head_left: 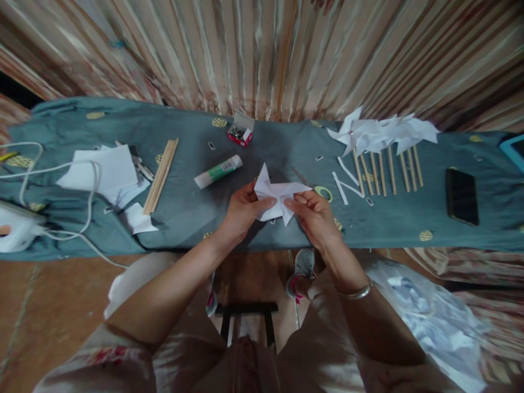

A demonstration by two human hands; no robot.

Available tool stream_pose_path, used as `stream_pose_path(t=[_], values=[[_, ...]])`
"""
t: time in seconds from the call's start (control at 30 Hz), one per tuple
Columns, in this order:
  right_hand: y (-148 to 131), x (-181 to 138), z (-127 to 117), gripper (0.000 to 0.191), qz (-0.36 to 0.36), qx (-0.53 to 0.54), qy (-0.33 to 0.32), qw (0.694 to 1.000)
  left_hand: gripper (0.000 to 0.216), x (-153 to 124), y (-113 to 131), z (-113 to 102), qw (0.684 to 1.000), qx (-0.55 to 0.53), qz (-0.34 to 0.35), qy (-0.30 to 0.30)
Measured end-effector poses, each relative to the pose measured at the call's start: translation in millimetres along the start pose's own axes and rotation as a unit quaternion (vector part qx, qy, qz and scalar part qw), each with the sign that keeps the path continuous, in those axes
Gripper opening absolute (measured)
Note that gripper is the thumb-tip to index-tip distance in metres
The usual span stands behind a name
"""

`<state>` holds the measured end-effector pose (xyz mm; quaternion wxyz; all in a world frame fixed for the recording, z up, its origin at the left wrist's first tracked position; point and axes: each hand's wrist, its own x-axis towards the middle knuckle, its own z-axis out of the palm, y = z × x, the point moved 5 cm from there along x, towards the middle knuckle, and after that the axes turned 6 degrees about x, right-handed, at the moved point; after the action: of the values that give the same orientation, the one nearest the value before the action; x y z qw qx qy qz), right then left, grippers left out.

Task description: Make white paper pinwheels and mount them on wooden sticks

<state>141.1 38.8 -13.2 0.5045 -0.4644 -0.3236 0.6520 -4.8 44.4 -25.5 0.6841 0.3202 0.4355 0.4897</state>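
Note:
Between my two hands is a white paper pinwheel (280,191), its pointed blades sticking out to several sides. My left hand (244,210) pinches its left part, thumb pressed near the centre. On the other side, my right hand (314,213) grips it, the thumb also close to the middle. Just beyond my right hand lie scissors (323,192) with a pale green handle, partly hidden. A glue stick (219,171) with a green label rests to the left of the pinwheel. Behind it stands an open red box (240,134) of small metal pins.
Finished pinwheels (380,134) on wooden sticks lie at the right, near paper strips (340,188) and a black phone (462,196). Loose wooden sticks (161,177), white paper sheets (104,172) and a white cable (88,218) are on the left. A clear bag of paper (434,316) sits below right.

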Motion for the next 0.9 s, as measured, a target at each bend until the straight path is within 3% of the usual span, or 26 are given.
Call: stream_pose_path(t=[0.6,0.9], values=[[2.8,1.2,4.1,0.028,-0.028,-0.014,0.006,0.999,0.042,0.1,1.9,-3.1,0.999,0.045,0.024,0.009],[4.3,-0.1,2.6,0.032,-0.028,-0.038,-0.013,0.999,0.043,2.2,2.7,-3.4,0.998,0.056,0.026,0.012]])
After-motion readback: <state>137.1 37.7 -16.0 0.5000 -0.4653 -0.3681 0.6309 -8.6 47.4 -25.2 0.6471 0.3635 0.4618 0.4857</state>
